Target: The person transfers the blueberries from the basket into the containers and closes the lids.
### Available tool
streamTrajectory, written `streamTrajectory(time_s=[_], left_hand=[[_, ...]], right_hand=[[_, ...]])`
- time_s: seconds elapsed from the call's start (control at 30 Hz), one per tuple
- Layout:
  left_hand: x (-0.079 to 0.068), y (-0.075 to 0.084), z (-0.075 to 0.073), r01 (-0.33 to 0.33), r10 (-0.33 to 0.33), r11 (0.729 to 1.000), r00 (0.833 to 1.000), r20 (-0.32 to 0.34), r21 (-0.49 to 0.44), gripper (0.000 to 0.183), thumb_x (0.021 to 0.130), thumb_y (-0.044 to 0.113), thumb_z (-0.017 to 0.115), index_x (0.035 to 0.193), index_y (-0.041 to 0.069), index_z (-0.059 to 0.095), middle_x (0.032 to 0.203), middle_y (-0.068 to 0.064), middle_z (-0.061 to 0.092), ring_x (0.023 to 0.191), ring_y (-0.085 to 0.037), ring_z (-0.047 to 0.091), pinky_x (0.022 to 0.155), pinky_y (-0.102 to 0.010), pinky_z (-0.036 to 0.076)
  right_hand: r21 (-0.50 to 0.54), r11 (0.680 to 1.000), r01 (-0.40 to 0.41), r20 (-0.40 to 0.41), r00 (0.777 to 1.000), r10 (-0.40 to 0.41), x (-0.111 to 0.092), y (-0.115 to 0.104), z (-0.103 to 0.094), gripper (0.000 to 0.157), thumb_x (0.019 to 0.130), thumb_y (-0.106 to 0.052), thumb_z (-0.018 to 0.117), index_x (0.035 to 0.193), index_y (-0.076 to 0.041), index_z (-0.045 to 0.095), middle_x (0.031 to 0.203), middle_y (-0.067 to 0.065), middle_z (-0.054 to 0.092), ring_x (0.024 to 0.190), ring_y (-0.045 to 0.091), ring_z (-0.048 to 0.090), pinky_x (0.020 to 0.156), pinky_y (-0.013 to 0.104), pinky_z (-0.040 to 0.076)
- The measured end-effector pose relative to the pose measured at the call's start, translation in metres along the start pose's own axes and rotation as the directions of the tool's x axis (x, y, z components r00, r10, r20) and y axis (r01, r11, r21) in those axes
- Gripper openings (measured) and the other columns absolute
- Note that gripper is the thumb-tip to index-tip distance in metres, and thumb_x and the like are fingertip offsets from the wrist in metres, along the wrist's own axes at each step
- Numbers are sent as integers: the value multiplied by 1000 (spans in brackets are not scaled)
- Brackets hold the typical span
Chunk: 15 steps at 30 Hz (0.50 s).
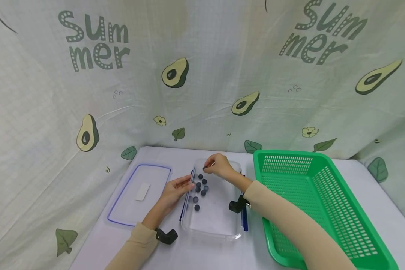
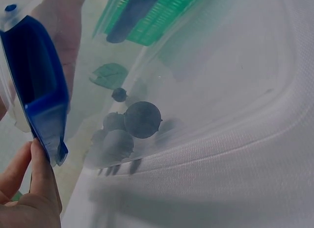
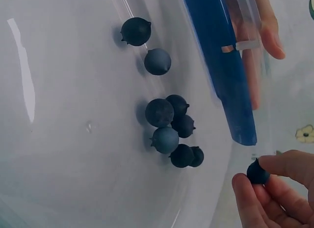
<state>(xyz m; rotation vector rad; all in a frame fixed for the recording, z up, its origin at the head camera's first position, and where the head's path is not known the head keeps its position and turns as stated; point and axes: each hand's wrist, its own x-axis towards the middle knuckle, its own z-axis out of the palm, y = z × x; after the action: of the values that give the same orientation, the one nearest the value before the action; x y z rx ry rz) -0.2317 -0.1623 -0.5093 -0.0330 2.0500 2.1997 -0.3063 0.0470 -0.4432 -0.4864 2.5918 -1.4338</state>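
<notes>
A clear plastic container [image 1: 219, 217] with blue side latches stands on the table, several dark blueberries [image 3: 159, 113] lying along its left side. My right hand [image 1: 220, 166] is over the container's far left part and pinches one blueberry [image 3: 257, 172] between thumb and fingertips. At the container's left side, my left hand [image 1: 172, 192] touches the blue latch [image 2: 49, 95] with fairly straight fingers. Through the clear wall, the left wrist view shows some of the berries, blurred. Part of the left hand is hidden behind the latch in the right wrist view.
A clear lid [image 1: 155, 176] with a blue rim lies left of the container, with a white rectangle [image 1: 143, 192] on it. To the right stands a large green basket [image 1: 291, 155], close to the right forearm. A printed curtain [image 1: 202, 75] hangs behind the table.
</notes>
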Motion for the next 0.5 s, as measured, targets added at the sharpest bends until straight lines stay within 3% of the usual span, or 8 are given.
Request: streamTrajectory(time_s=[0.27,0.5], left_hand=[[2,0,0,-5,5,1000,1000,-6,12,51,89,7,75,136,-4,57,134,-17,60,118,-19,57,92,-18,49],[1,-1,0,-1,1,1000,1000,-2,6,51,90,8,75,136,-4,57,136,-18,58,118,-19,57,92,-18,49]], right_hand=[[-62,996,61,15,998,-60,2,3,7,8,83,0,77,89,2,72,79,5,68,67,16,66,62,28,54],[-62,997,51,27,998,-49,0,9,13,7,84,0,76,89,2,72,76,4,68,66,14,63,59,26,52]])
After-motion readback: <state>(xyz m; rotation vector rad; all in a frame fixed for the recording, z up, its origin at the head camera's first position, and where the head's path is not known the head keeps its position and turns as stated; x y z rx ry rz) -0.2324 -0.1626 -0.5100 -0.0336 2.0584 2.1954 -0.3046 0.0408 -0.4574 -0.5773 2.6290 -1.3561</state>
